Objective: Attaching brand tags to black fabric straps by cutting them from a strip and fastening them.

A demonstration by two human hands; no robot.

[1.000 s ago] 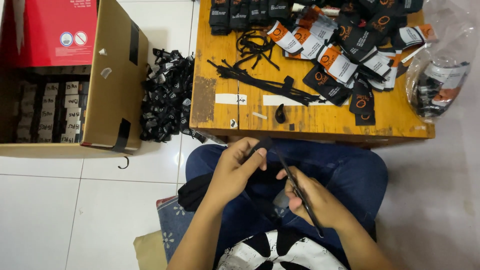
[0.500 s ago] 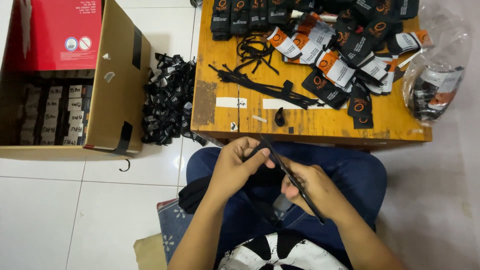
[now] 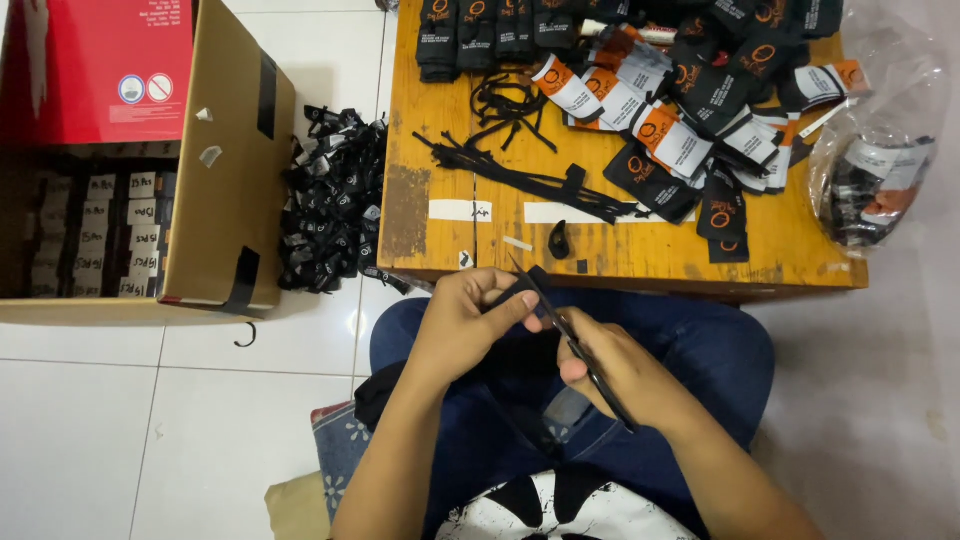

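My left hand (image 3: pixel 468 325) pinches a small black piece of strap (image 3: pixel 537 280) just below the front edge of the low wooden table (image 3: pixel 440 240). In my right hand (image 3: pixel 612 362) I grip a long thin black tool (image 3: pixel 575 345), like scissors, whose tip reaches the black piece. Both hands are above my lap in blue jeans. A bundle of black straps (image 3: pixel 520 180) lies on the table in front of them.
Black packets with orange and white labels (image 3: pixel 680 110) cover the table's back. At the right edge sits a clear plastic bag (image 3: pixel 875 165). A pile of black packets (image 3: pixel 335 200) lies on the tiled floor beside an open cardboard box (image 3: pixel 215 170) at left.
My hands have stayed close together over my lap, and the black tool has shifted slightly toward the piece in my left hand. The view has moved a little.
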